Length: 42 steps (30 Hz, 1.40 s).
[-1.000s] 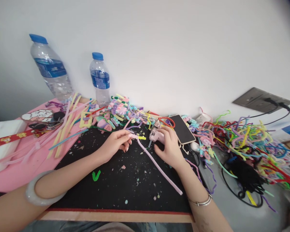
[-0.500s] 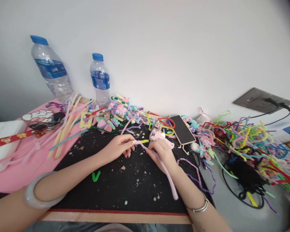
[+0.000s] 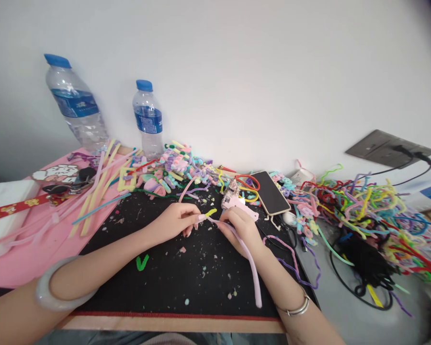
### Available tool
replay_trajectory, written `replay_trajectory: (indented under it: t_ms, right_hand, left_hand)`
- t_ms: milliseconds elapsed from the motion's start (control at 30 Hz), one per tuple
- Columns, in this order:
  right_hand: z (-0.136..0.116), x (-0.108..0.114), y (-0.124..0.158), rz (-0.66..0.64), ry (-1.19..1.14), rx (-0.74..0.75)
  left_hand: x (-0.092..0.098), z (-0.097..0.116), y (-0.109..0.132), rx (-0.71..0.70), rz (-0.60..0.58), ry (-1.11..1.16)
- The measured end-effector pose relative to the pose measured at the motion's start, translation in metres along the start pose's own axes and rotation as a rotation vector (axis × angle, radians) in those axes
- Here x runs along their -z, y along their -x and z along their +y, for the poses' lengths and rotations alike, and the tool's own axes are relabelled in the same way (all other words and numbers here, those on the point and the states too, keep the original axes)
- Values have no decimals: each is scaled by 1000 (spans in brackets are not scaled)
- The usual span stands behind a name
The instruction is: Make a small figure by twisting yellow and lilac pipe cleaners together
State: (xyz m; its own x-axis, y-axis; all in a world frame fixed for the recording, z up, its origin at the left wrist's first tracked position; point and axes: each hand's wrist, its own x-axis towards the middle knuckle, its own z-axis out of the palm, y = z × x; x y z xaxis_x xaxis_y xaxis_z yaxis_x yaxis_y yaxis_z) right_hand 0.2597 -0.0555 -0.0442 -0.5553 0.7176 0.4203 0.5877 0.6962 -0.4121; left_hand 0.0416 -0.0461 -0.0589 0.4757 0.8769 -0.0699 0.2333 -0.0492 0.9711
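Note:
Between my hands, over the black mat (image 3: 165, 287), is a pale pink pipe cleaner (image 3: 252, 268) with a short yellow pipe cleaner (image 3: 211, 212) at its far end. My left hand (image 3: 181, 220) pinches the end where pink and yellow meet. My right hand (image 3: 239, 227) is closed on the pink strand a little further along, and its long tail hangs down beside my right wrist. The join itself is partly hidden by my fingertips. A pink hot-glue gun (image 3: 233, 200) lies just behind my right hand. A bent green piece (image 3: 142, 262) rests on the mat near my left forearm.
Two plastic bottles (image 3: 149, 120) stand against the wall. Heaps of pipe-cleaner pieces (image 3: 179, 165) line the back, with a phone (image 3: 272, 193) among them. A tangled pile (image 3: 373, 201) and a black cable bundle (image 3: 366, 266) lie right; loose strips (image 3: 93, 196) lie left on pink board.
The yellow tip has turned to point more upward and sits closer to my left fingertips. The pink tail has swung slightly down and left. Both hands stay nearly in place.

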Motion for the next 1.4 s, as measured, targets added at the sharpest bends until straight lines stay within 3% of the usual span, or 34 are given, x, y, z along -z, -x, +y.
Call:
replay_trajectory:
  t_ms: [133, 400, 667, 900, 1167, 1400]
  right_hand:
    - [-1, -3, -1, 7, -70, -86]
    - [-12, -6, -4, 30, -347, -437]
    - [-16, -6, -5, 14, -496, -548]
    - [-13, -7, -3, -44, -560, -420]
    - [-15, -1, 0, -49, -280, -97]
    - [-17, 2, 0, -156, -362, -46]
  left_hand:
    - [-2, 3, 2, -16, 53, -71]
    - [-7, 12, 7, -90, 126, -203]
    - [-8, 9, 8, -181, 163, -387]
    - [-6, 11, 8, -249, 95, -500]
    - [-7, 13, 9, -319, -88, -517]
    - [-8, 13, 10, -303, -184, -467]
